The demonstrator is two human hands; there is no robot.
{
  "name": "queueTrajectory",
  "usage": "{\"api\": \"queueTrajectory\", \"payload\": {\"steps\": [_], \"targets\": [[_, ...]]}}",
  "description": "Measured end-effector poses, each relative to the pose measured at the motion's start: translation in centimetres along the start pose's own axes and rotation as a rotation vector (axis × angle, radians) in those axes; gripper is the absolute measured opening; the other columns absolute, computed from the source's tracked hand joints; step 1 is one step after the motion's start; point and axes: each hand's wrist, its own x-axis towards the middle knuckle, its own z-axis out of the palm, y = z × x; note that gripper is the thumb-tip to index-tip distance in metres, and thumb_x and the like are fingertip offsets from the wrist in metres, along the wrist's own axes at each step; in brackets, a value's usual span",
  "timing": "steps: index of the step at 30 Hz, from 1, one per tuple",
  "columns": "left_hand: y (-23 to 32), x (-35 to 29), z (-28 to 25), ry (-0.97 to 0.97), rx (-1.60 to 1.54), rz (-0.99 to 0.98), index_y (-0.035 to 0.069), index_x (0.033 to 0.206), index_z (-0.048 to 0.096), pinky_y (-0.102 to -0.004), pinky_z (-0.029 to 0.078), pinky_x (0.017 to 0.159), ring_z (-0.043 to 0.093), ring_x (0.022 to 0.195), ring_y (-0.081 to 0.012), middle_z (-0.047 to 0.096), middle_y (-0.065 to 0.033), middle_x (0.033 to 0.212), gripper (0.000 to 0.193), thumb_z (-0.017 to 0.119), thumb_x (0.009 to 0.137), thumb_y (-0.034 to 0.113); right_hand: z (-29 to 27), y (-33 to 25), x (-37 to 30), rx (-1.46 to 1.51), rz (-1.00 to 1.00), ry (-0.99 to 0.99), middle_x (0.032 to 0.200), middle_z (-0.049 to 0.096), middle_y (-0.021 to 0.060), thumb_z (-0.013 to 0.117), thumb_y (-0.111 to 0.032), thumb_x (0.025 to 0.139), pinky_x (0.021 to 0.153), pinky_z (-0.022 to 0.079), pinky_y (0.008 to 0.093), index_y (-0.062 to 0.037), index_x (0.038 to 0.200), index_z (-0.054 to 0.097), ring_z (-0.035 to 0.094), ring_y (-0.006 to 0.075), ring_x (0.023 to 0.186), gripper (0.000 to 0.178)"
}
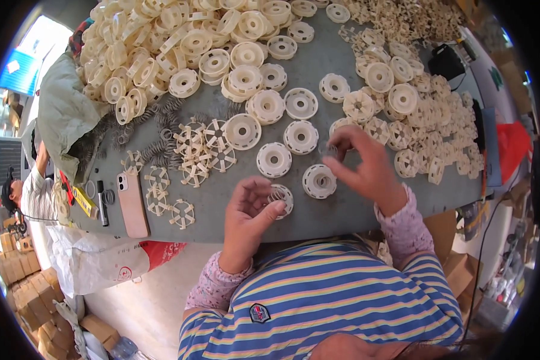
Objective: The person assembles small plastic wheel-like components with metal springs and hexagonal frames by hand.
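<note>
We see both hands low over the near edge of the grey bench (324, 54), probably because that is where the wearer's eyes and elbows can serve them best. The left hand (249, 207) is half curled, thumb facing fingers, around a small coil spring (276, 195) above a white hub (288, 206); we cannot tell whether the fingertips pinch the coil or only steady it over the hub. The right hand (366, 165) has thumb and forefinger brought nearly together on a blurred grey piece (327, 149), which we take for another spring, and such a fingertip grip would suit something so light and small. Just below it, a second hub (315, 192) lies flat with a coil at its centre, and we judge that lying face up keeps its middle open to reach. More hubs lie flat in a loose group beyond, within easy reach, while the large hub heap (162, 42) sits farther back as what looks like stock. The loose springs (168, 135) and spoked pieces (183, 214) lie to the left, the small cream parts (441, 120) to the right, apparently sorted by kind so either hand can find them.
</note>
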Motion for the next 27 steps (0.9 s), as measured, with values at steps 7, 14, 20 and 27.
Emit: {"api": "queueTrajectory", "payload": {"steps": [7, 14, 20, 27], "targets": [[0.3, 1.0, -0.6, -0.004, 0.123, 0.069, -0.003, 0.132, 0.065, -0.0285, 0.060, 0.093, 0.070, 0.107, -0.0144, 0.070, -0.0076, 0.117, 0.041, 0.076, 0.092, -0.009, 1.4, 3.4, 5.0, -0.446, -0.156, -0.240, 0.106, 0.065, 0.0118, 0.079, -0.018, 0.089, 0.077, 0.056, 0.0413, -0.0094, 0.111, 0.072, 0.069, 0.0305, 0.086, 0.025], [0.5, 1.4, -1.6, -0.009, 0.097, 0.035, -0.002, 0.135, 0.065, -0.0289, 0.060, 0.090, 0.072, 0.103, -0.0146, 0.074, -0.0092, 0.118, 0.041, 0.074, 0.096, -0.005, 0.7, 1.9, 4.7, -0.220, -0.067, -0.204, 0.114, 0.069, 0.0104, 0.081, -0.023, 0.090, 0.081, 0.058, 0.0411, -0.0081, 0.118, 0.072, 0.071, 0.0294, 0.090, 0.033], [0.9, 2.2, -1.5, -0.114, 0.011, -0.058, -0.001, 0.133, 0.068, -0.0291, 0.060, 0.086, 0.073, 0.103, -0.0151, 0.075, -0.0099, 0.119, 0.035, 0.073, 0.099, 0.001, 4.1, -0.7, 2.8, 0.087, -0.303, -0.342, 0.112, 0.071, 0.0119, 0.085, -0.009, 0.086, 0.080, 0.061, 0.0337, -0.0085, 0.123, 0.075, 0.073, 0.0233, 0.091, 0.038], [3.3, 2.1, -3.9, 0.259, 0.880, 0.423, 0.003, 0.107, 0.076, -0.0300, 0.057, 0.078, 0.071, 0.088, -0.0213, 0.072, -0.0114, 0.100, 0.022, 0.083, 0.087, 0.003, 4.7, 0.6, 5.5, -0.275, -0.249, -0.344, 0.105, 0.068, 0.0118, 0.085, -0.014, 0.082, 0.085, 0.057, 0.0409, -0.0078, 0.116, 0.074, 0.069, 0.0310, 0.099, 0.037]]}}
